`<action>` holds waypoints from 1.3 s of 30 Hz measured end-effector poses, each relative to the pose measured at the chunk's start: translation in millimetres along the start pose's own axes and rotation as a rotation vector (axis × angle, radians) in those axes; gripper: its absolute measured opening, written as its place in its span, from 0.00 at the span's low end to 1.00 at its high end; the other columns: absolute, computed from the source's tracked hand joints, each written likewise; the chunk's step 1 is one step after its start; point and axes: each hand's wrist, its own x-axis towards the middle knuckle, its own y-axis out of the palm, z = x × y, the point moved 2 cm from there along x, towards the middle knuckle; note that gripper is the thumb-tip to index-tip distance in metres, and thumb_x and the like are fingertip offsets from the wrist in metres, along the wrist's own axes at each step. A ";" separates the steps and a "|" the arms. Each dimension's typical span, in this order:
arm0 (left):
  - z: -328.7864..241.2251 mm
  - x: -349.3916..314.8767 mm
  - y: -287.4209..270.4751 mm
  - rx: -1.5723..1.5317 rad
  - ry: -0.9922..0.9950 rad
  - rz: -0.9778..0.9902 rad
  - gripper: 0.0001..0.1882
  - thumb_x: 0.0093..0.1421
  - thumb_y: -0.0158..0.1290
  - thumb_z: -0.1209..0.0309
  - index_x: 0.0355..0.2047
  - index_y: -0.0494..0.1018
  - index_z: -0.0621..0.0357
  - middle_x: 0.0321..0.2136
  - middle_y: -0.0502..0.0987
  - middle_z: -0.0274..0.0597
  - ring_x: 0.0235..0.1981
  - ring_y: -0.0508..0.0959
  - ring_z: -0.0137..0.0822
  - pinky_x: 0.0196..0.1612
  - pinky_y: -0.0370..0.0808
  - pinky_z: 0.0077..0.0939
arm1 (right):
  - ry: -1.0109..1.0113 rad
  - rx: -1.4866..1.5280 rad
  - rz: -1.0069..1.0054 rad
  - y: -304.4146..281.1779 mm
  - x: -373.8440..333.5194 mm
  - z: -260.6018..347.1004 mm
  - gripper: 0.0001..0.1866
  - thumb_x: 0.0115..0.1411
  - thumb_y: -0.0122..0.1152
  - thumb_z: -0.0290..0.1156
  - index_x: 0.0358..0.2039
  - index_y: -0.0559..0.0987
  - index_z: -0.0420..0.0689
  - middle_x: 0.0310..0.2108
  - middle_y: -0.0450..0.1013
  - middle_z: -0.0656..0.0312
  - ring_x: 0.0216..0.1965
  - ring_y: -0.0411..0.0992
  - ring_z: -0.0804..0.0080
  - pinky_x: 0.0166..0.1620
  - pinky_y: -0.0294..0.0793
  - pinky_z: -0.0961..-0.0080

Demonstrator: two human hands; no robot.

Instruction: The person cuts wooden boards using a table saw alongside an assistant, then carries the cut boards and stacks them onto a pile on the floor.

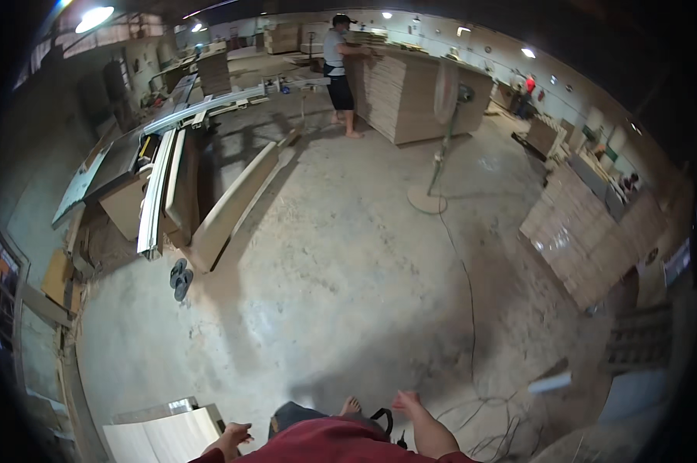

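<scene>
Low in the picture, my left hand (236,434) hangs beside my red shirt with its fingers loosely apart. Nothing shows in it. Closest to it is a stack of pale boards (163,436) at the lower left; I see no contact. On the other side, my right hand (409,400) is held out over the floor, its fingers loosely extended and also without anything visible in them. A dark curved strap (385,419) shows between that hand and my body, and I cannot make out what it belongs to. One bare foot (351,405) shows below.
A sliding table saw (152,193) with long panels (233,208) leaning by it stands left, sandals (180,280) nearby. A standing fan (446,92) trails a cable (466,285) toward my right side. Ahead, a person (339,69) stands at stacked boards (375,92). A wrapped stack (576,235) is right.
</scene>
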 end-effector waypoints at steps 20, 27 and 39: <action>-731.1 234.7 -14.8 -0.004 0.324 -0.063 0.22 0.65 0.55 0.53 0.27 0.81 0.60 0.24 0.84 0.41 0.18 0.81 0.31 0.23 0.79 0.27 | 0.104 -0.049 -0.047 136.5 243.7 472.6 0.18 0.65 0.61 0.39 0.46 0.74 0.37 0.38 0.76 0.47 0.39 0.81 0.49 0.41 0.84 0.53; -1044.1 218.6 24.2 -0.257 0.634 -0.044 0.19 0.63 0.57 0.58 0.30 0.79 0.65 0.25 0.82 0.45 0.23 0.81 0.34 0.27 0.80 0.28 | 0.289 0.418 0.442 106.0 420.1 548.1 0.04 0.59 0.57 0.27 0.28 0.73 0.47 0.34 0.70 0.57 0.44 0.77 0.42 0.53 0.74 0.41; -1199.2 257.8 74.9 -0.038 0.084 -0.061 0.24 0.66 0.58 0.60 0.42 0.75 0.77 0.43 0.82 0.58 0.35 0.86 0.48 0.34 0.86 0.37 | -0.236 -0.193 0.135 341.1 613.5 1103.9 0.18 0.64 0.60 0.39 0.41 0.77 0.33 0.32 0.78 0.51 0.32 0.81 0.58 0.36 0.84 0.64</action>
